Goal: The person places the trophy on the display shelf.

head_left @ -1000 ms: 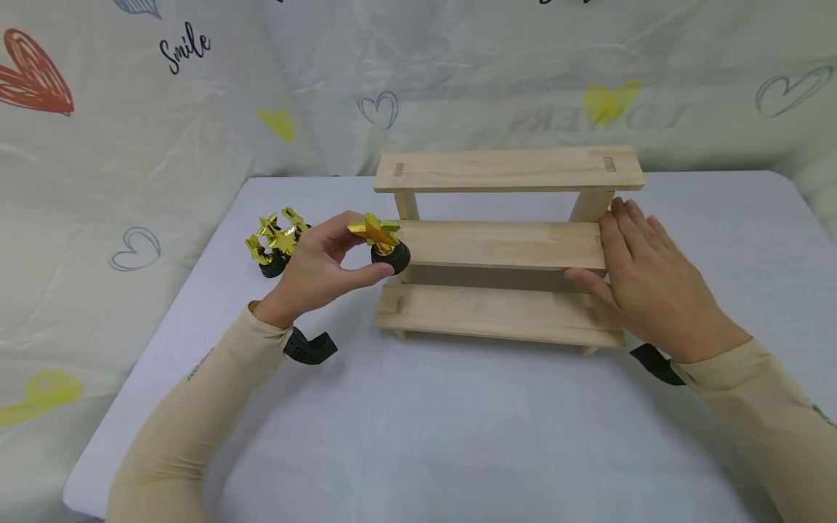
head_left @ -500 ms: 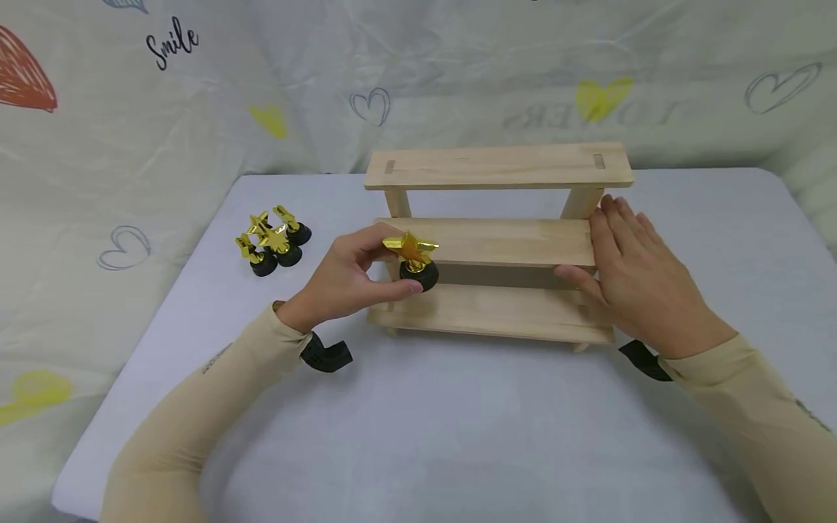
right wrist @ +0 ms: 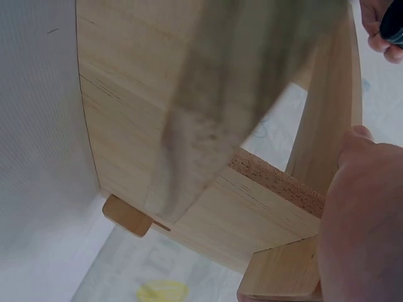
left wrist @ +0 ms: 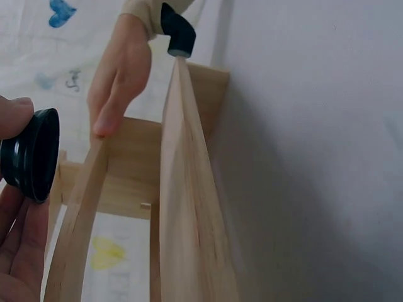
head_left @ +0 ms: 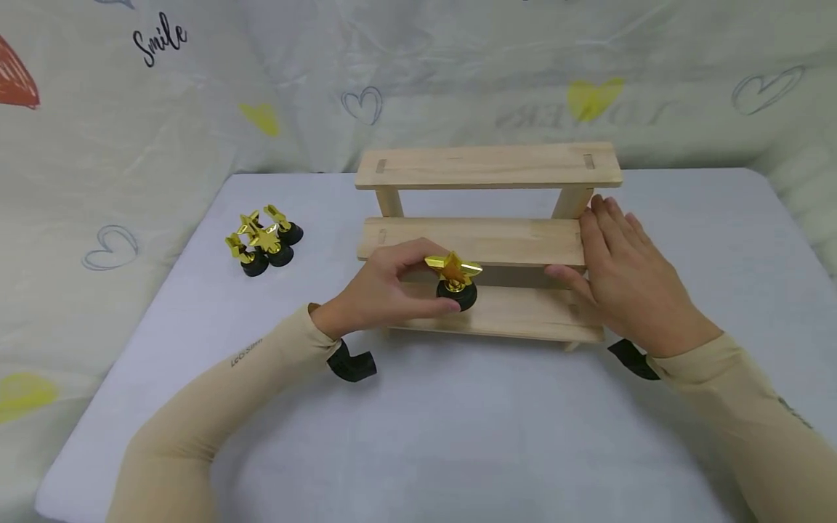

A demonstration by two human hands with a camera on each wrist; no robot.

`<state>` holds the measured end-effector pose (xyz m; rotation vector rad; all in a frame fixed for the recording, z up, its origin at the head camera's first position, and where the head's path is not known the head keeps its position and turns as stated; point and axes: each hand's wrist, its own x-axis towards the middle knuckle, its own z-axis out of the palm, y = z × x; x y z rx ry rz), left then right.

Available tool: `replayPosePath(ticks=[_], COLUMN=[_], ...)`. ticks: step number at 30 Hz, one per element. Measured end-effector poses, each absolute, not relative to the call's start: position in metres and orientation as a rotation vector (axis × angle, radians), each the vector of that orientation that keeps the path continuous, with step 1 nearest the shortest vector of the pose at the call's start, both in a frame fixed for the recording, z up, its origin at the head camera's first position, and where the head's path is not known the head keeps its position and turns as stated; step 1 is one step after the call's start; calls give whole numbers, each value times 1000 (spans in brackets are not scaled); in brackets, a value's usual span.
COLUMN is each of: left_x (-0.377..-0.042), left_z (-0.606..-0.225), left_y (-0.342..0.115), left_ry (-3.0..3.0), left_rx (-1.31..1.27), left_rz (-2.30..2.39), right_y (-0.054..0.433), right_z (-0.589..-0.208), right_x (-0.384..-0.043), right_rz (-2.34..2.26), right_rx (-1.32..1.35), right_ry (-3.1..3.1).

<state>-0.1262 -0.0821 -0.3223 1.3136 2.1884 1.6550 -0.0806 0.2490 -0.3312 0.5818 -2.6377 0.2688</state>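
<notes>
I have the person's left hand [head_left: 386,287] clamped on one gold star trophy [head_left: 454,282]; thumb and fingers bear on opposite sides of its round black base [left wrist: 31,156], as I confirm on the left wrist view; the trophy is held upright, star uppermost, in front of a three-tier wooden shelf [head_left: 487,167]; on the head view it overlaps the lower board [head_left: 516,312], while on the left wrist view I see the base apart from that board.

I have the right hand [head_left: 631,276] at the right end of the shelf; its fingers are extended side by side against the upright, and its thumb is spread apart from them, resting at the front edge of the middle board [head_left: 510,241].

I locate a cluster of further gold trophies [head_left: 264,240] on black bases near the left edge of the white worktop [head_left: 458,436], well apart from the shelf; they stand close together, partly hiding one another; beige sleeves [head_left: 196,407] cover both arms, and a black fitting [head_left: 353,365] projects at each wrist; a pale backdrop [head_left: 425,51] printed with hearts and lettering hangs behind the worktop.
</notes>
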Motion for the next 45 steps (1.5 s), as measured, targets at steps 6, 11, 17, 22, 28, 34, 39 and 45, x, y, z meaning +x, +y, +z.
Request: replayPosePath(ticks=[6, 11, 17, 22, 28, 34, 39, 45], left_x=[-123, -119, -115, -113, -112, -112, -112, -111], left_z=[-324, -323, -327, -332, -332, -332, -334, -337], left_y=[-66, -52, -38, -32, -22, -9, -2, 6], left_ry=[2147, 2101, 2025, 2058, 2063, 2126, 2258, 2302], left_rx=[1362, 1352, 1286, 1314, 1366, 1381, 1396, 1401], left_rz=[1631, 1615, 1610, 1524, 1506, 1451, 1334, 1301], right_y=[246, 247, 248, 249, 248, 248, 248, 248], right_z=[-331, -329, -329, -329, -328, -329, -328, -328], right_x=[-81, -80, -79, -78, -79, -80, -80, -80], right_rz=[266, 254, 237, 239, 249, 256, 254, 238], right_rx=[564, 559, 561, 561, 567, 576, 573, 581], right_ry=[-2668, -2682, -2663, -2656, -2658, -2629, -2649, -2645])
